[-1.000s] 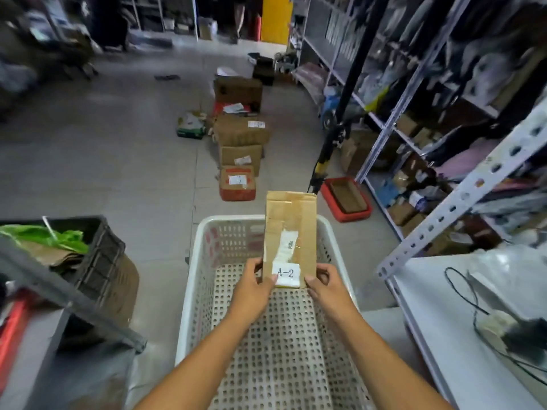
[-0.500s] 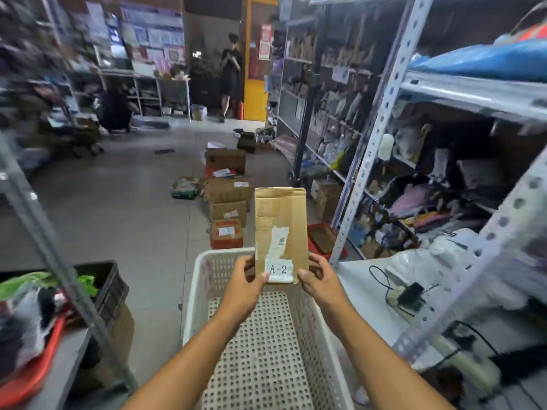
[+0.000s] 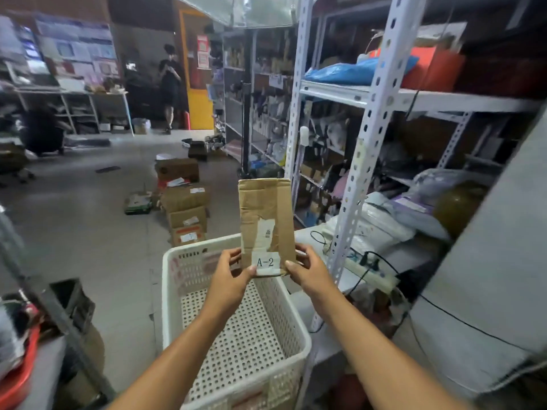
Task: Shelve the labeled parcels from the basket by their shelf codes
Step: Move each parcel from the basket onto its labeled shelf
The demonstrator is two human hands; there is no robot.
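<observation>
A flat brown cardboard parcel [image 3: 265,214] stands upright in front of me, with a white label reading A-2 at its lower edge. My left hand [image 3: 232,272] grips its lower left corner and my right hand [image 3: 306,269] grips its lower right corner. Under the parcel sits the white perforated basket [image 3: 174,294], and no other parcel shows inside it. The white metal shelf rack [image 3: 381,93] rises just to the right, its shelves packed with bags and parcels.
Several cardboard boxes [image 3: 186,202] lie in a row on the floor beyond the basket. A power strip with cables [image 3: 370,273] rests on the low white shelf at right. A dark crate [image 3: 74,303] and a grey post stand at left. A person [image 3: 170,84] stands far back.
My view has tilted up from the basket floor toward the shelves and the room. The parcel has stayed in both hands and has risen with them above the basket's far rim.
</observation>
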